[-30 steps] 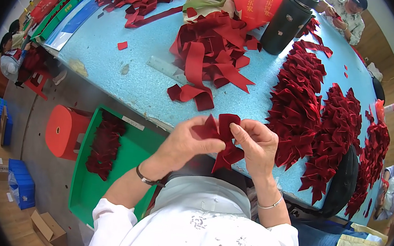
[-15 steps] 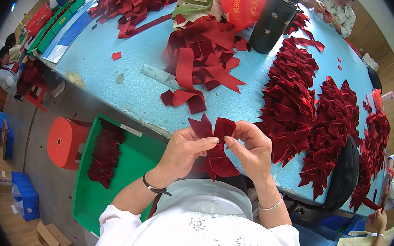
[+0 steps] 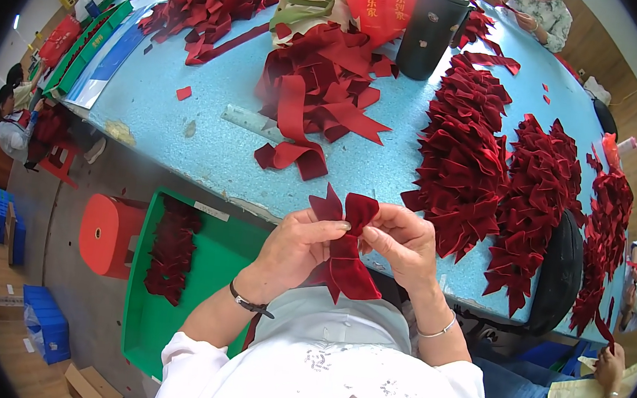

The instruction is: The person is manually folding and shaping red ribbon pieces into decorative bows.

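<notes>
A dark red velvet bow is held up in front of my body, at the near edge of the table. My left hand pinches it at the middle, thumb on top, with one pointed tail sticking up past the fingers. My right hand is closed at the other side of the bow's centre, thumb and forefinger together by the fold. The right fingertips partly hide what they grip. Beyond my hands lies a loose pile of red ribbon pieces, one long strip curling toward me.
Rows of finished bows cover the table's right side. A black bottle stands by a red bag. A clear ruler lies left of the ribbon. Below left are a green tray with bows and a red stool. Co-workers sit around.
The bow has turned and sunk slightly in my hands, its lower loop now fuller and facing up. Both hands stay close together at its middle.
</notes>
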### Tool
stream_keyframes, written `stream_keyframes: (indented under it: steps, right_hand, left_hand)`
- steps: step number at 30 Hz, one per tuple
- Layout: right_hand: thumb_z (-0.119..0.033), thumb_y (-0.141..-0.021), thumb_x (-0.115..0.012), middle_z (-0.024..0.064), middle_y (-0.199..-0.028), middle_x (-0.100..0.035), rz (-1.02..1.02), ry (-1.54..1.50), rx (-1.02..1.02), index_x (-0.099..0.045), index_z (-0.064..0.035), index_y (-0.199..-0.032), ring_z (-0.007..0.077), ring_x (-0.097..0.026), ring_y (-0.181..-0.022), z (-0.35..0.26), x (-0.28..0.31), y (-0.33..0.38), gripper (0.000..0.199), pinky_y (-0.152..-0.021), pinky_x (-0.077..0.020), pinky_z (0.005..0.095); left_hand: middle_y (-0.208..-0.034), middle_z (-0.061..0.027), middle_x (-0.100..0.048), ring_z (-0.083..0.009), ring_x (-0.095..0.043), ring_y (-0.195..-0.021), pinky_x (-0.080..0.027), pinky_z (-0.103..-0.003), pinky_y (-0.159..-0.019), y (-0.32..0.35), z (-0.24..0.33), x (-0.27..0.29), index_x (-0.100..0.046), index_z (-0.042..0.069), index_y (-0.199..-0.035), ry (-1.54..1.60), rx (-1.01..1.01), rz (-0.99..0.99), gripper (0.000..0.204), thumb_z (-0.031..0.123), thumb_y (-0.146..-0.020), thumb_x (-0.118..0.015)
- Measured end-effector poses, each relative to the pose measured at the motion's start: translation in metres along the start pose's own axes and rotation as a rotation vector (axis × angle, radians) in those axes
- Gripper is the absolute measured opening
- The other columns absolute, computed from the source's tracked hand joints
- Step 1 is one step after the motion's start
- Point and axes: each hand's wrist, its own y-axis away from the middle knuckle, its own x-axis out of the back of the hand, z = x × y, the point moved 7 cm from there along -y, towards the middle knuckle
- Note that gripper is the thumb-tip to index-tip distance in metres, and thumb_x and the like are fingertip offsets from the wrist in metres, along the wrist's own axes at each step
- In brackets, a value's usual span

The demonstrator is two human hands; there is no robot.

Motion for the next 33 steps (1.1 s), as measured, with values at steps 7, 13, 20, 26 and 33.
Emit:
stream_keyframes:
  steps: [7,13,20,26,33]
  right_hand:
    - [-0.002,-0.084,-0.061,0.0077,-0.089,-0.065,0.009,0.012,-0.037,-0.059,0.0057,-0.103,0.0108,-0.061,-0.071,0.005,-0.001,0.003,0.020,-0.061,-0.0504,0.0220]
    - [-0.003,-0.081,-0.065,0.0070,-0.087,-0.063,0.044,0.068,0.014,-0.058,0.0064,-0.103,0.0106,-0.060,-0.072,-0.004,-0.004,0.002,0.025,-0.061,-0.0506,0.0228]
    - [0.003,-0.074,-0.065,0.0093,-0.084,-0.063,0.139,0.728,0.426,-0.059,0.0041,-0.098,0.0135,-0.059,-0.068,-0.022,-0.006,0.005,0.026,-0.060,-0.0489,0.0250]
    - [0.009,-0.067,-0.060,0.0126,-0.080,-0.062,0.195,0.886,0.549,-0.060,0.0021,-0.090,0.0195,-0.058,-0.065,-0.033,-0.014,0.011,0.024,-0.061,-0.0473,0.0266]
    - [0.008,-0.068,-0.060,0.0112,-0.079,-0.061,0.264,0.876,0.527,-0.059,0.0029,-0.088,0.0178,-0.058,-0.066,-0.029,-0.009,0.012,0.021,-0.061,-0.0468,0.0260]
  left_hand:
    - [-0.097,-0.0150,-0.063,-0.0218,-0.062,-0.087,-0.048,-0.034,-0.082,-0.001,-0.008,0.005,-0.057,-0.007,-0.105,0.026,0.027,-0.014,0.024,0.008,-0.087,-0.050]
    - [-0.090,-0.0113,-0.066,-0.0165,-0.063,-0.080,-0.050,-0.029,-0.074,-0.005,-0.017,0.011,-0.062,-0.003,-0.093,0.009,0.069,0.083,0.015,0.005,-0.084,-0.053]
    - [-0.090,-0.0089,-0.065,-0.0147,-0.062,-0.081,-0.050,-0.028,-0.073,-0.004,-0.021,0.015,-0.061,-0.003,-0.095,-0.094,0.051,0.159,0.016,0.006,-0.085,-0.053]
    - [-0.082,-0.0046,-0.064,-0.0110,-0.060,-0.073,-0.048,-0.024,-0.066,-0.003,-0.016,0.023,-0.063,-0.002,-0.090,-0.412,-0.035,0.257,0.015,0.011,-0.085,-0.057]
    - [-0.059,0.0022,-0.056,-0.0034,-0.043,-0.056,-0.037,-0.022,-0.052,0.001,-0.005,0.029,-0.063,-0.002,-0.073,-0.747,-0.237,0.358,0.024,0.020,-0.083,-0.064]
